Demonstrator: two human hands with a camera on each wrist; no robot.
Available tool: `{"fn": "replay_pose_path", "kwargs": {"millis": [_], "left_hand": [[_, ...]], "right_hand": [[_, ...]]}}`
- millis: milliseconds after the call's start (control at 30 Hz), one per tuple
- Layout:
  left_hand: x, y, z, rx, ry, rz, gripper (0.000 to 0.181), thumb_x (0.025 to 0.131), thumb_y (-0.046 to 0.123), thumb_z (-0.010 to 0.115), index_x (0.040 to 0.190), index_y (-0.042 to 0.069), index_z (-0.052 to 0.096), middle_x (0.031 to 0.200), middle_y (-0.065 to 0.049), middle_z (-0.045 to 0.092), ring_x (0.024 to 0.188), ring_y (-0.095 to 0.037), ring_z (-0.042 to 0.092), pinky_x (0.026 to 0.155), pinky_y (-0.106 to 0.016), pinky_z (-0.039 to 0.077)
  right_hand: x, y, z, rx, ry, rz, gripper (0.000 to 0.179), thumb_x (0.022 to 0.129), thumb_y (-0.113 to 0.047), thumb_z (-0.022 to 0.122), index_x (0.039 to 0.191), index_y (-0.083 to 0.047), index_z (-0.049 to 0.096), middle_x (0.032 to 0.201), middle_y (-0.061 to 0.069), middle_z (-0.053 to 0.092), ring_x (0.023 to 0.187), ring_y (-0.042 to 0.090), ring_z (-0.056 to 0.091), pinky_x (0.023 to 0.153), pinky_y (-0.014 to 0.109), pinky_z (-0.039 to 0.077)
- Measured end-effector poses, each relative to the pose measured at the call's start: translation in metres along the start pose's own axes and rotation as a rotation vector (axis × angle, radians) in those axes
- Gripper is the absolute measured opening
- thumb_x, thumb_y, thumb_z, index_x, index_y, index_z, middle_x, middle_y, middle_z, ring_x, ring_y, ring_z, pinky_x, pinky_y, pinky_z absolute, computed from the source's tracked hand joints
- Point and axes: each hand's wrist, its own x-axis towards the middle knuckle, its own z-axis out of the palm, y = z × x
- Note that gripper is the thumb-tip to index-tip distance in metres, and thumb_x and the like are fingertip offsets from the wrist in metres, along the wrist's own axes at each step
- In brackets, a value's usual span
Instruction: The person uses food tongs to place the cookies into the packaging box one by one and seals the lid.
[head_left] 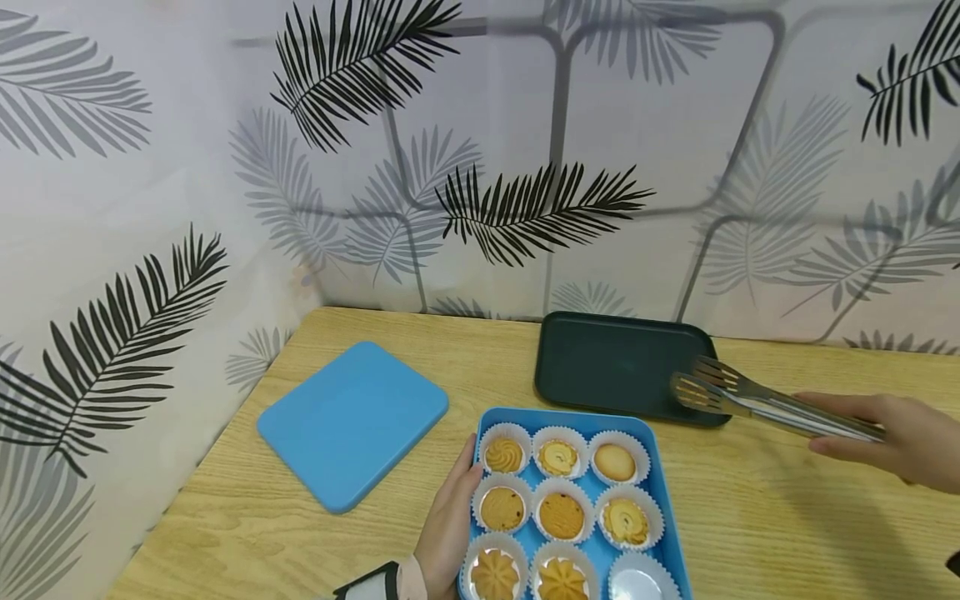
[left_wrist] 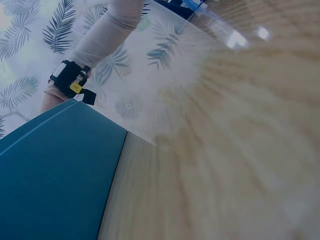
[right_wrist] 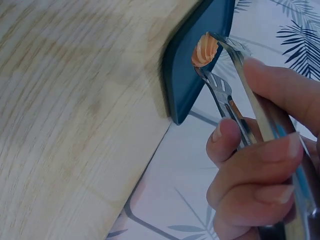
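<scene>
In the head view my right hand (head_left: 892, 433) grips metal tongs (head_left: 783, 402), their slotted tips over the right end of a dark tray (head_left: 600, 358). A ridged, swirled cookie (right_wrist: 205, 50) is pinched between the tips in the right wrist view. My left hand (head_left: 447, 521) lies along the left wall of a blue box (head_left: 663, 475), fingers fairly straight at its rim. The box holds rows of cookies in white paper cups; the cup (head_left: 643, 579) at the lower right is bare inside. The left wrist view shows the box's wall (left_wrist: 60, 170), not the left hand.
A flat blue lid (head_left: 352, 425) lies on the wooden table (head_left: 217, 517) left of the box. Behind the table hangs a leaf-patterned cloth (head_left: 495, 275). The dark tray sits behind the box, close to its back edge.
</scene>
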Motion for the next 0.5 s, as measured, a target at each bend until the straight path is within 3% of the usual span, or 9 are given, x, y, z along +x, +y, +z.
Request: {"fn": "replay_pose_path", "kwargs": {"millis": [167,367,500], "left_hand": [[0.0,-0.001,0.0,-0.005,-0.003,0.003,0.057,0.106,0.033,0.025,0.157,0.013,0.009,0.162,-0.014,0.009,0.147,-0.039,0.004,0.114,-0.063,0.009],[0.001,-0.001,0.0,-0.02,-0.004,-0.012,0.057,0.106,0.034,0.025,0.157,0.013,0.009,0.163,-0.014,0.008,0.148,-0.039,0.004,0.114,-0.063,0.01],[0.001,-0.001,-0.001,-0.016,-0.004,-0.018,0.058,0.106,0.035,0.025,0.157,0.013,0.008,0.163,-0.014,0.008,0.148,-0.039,0.004,0.114,-0.063,0.01]], "right_hand": [[-0.005,-0.004,-0.002,0.019,0.015,-0.024,0.067,0.094,-0.033,0.062,0.144,0.006,0.04,0.114,0.036,0.06,0.032,0.009,0.039,0.037,0.027,0.04],[-0.012,-0.015,-0.01,0.046,-0.011,-0.057,0.068,0.094,-0.032,0.063,0.146,0.003,0.038,0.123,0.038,0.055,0.03,0.006,0.036,0.035,0.026,0.04],[-0.017,-0.023,-0.015,0.071,-0.042,-0.111,0.067,0.094,-0.029,0.063,0.148,0.0,0.037,0.109,0.026,0.065,0.032,0.003,0.037,0.035,0.024,0.039]]}}
